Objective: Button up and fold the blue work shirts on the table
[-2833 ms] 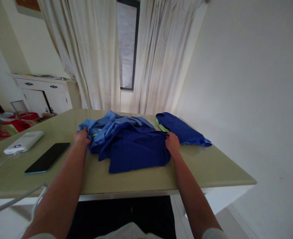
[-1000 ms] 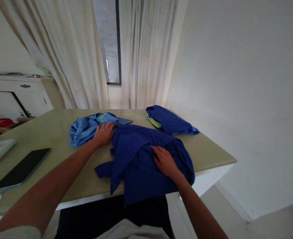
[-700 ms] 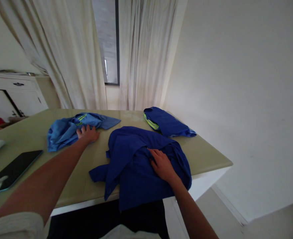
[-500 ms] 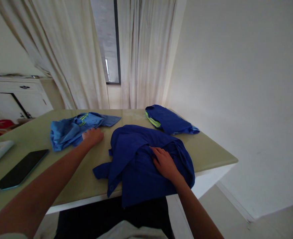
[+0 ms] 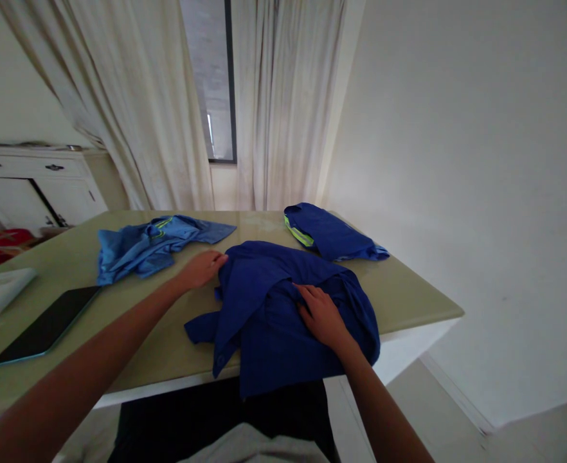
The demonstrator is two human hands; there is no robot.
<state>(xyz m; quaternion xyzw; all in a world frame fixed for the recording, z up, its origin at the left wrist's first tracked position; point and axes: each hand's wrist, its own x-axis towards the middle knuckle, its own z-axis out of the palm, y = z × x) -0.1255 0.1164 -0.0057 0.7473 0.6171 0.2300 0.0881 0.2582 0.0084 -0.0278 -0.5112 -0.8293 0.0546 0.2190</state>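
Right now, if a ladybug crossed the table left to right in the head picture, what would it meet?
Going by their middles: white device, flat black-screened device, light blue garment, crumpled dark blue garment, lime-edged blue bundle.

Hands, two, bare, well apart. Left hand: farther forward than its fellow; back uppermost, fingers bent and held close, tips directed toward the right hand; closure not legible. Left forearm: bare, trailing back and outward from that hand, wrist nearly straight. Right hand: palm down, fingers extended, pointing forward and leftward, thumb on the left hand's side. Right forearm: bare, slanting back and rightward from its hand.
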